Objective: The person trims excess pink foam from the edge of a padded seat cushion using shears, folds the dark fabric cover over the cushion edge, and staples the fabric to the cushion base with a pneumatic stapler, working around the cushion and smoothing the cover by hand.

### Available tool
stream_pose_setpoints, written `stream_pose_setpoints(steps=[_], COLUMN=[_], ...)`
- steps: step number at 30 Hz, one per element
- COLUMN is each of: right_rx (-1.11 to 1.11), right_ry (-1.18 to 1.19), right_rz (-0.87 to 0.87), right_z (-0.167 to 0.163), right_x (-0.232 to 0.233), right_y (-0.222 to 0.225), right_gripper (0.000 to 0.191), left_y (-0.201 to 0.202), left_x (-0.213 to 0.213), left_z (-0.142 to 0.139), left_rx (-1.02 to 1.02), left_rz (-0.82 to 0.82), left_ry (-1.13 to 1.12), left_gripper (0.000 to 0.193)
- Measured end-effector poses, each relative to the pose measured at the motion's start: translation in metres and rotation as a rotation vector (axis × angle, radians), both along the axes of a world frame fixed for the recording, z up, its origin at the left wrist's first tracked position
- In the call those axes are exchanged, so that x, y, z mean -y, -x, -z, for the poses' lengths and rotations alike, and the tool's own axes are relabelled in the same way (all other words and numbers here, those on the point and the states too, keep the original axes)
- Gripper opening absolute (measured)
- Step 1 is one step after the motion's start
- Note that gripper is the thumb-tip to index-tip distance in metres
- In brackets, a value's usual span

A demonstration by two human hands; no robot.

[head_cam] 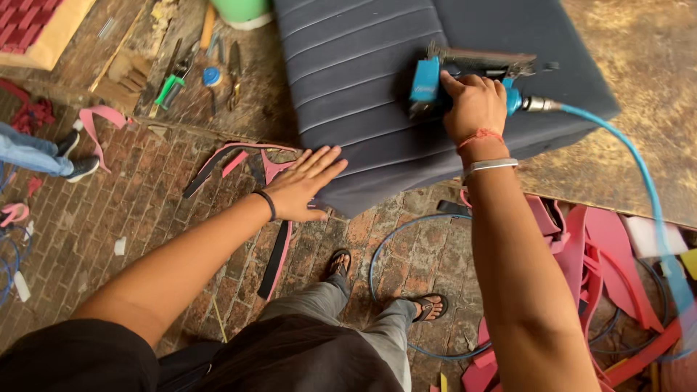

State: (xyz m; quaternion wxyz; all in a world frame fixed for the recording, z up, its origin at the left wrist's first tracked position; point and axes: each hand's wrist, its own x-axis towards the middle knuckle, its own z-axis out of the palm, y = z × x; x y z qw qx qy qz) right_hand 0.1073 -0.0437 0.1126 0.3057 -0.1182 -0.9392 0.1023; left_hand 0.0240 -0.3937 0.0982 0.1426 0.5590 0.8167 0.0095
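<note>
On bench: R hand (475, 105) grips blue stapler (435, 80); L hand (305, 185) flat, open on cushion (363, 87).

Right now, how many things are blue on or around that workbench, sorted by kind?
Blue pneumatic stapler in the right hand: 1
Blue air hose: 1
Dark blue ribbed seat cover under the left hand: 1
Small blue round cap: 1
Total: 4

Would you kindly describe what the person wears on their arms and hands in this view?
Both forearms are bare and the hands gloveless. The left hand has a thin black band around its wrist. The right hand has a red-orange thread tied at the wrist, with a silver bangle just below it. A black short sleeve covers the left upper arm.
</note>
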Motion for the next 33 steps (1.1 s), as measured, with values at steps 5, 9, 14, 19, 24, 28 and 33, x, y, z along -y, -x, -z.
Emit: stream_pose_setpoints(steps=[5, 9, 14, 19, 24, 28, 33], right_rx=[-0.506, -0.535, -0.635, -0.842, -0.923, -0.873, -0.495], right_ry=[0.447, 1.591, 2.291, 2.076, 2.131, 2.068, 2.011], right_rz=[0.093, 0.314, 0.165, 0.258, 0.305, 0.261, 0.347], right_z=[0.031, 0.077, 0.113, 0.111, 0.108, 0.114, 0.105], right_x=[0.073, 0.193, 0.277, 0.297, 0.302, 0.301, 0.268], right_y=[-0.048, -0.095, -0.083, -0.066, -0.050, -0.052, -0.065], right_gripper=[0.029, 0.014, 0.029, 0.017, 0.018, 0.021, 0.015], left_y=[-0.002, -0.001, -0.003, -0.006, -0.015, -0.028, -0.038], left_x=[0.005, 0.006, 0.003, 0.002, -0.015, -0.028, -0.036], left_z=[0.042, 0.070, 0.082, 0.061, 0.034, 0.029, 0.027], left_rx=[-0.206, -0.197, -0.215, -0.286, 0.057, 0.022, -0.094], left_rz=[0.068, 0.202, 0.347, 0.421, -0.025, -0.192, -0.174], left_ry=[-0.168, -0.460, -0.572, -0.435, -0.391, -0.175, -0.177], left_gripper=[0.103, 0.098, 0.081, 0.076, 0.112, 0.126, 0.127])
